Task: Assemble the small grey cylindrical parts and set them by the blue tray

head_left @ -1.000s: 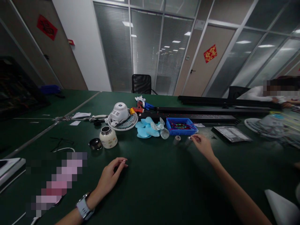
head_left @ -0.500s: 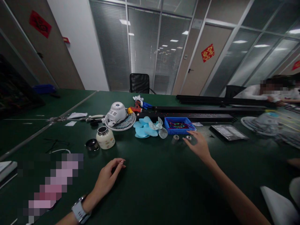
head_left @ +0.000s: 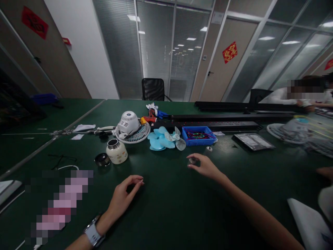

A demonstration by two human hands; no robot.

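My right hand [head_left: 205, 166] is closed around a small metal cylinder, perhaps a motor [head_left: 192, 160], between thumb and fingers, partly hiding it. A second small metal cylinder [head_left: 208, 149] stands on the table just beyond that hand. My left hand [head_left: 125, 192], with a watch at the wrist, is curled over the table, thumb and fingertips close together and nothing visible in them. Ahead of it are a cream jar [head_left: 117, 154] with its mouth uncovered and a black lid [head_left: 102, 159]. Blue fan blades [head_left: 160, 139] and a clear fan blade [head_left: 179, 140] lie between the hands, farther back.
A blue bin [head_left: 199, 141] of wires stands behind the right hand. A white fan housing [head_left: 128, 122] rests on a fan grille [head_left: 135, 137]. Long black rails [head_left: 221, 125] cross the back. A flat packet [head_left: 253, 141] lies right. Another person [head_left: 279, 95] is at far right.
My right hand has moved left and nearer, from the right-hand cylinder to the left-hand one, which it now grips and has shifted toward me. The left hand has moved slightly right.
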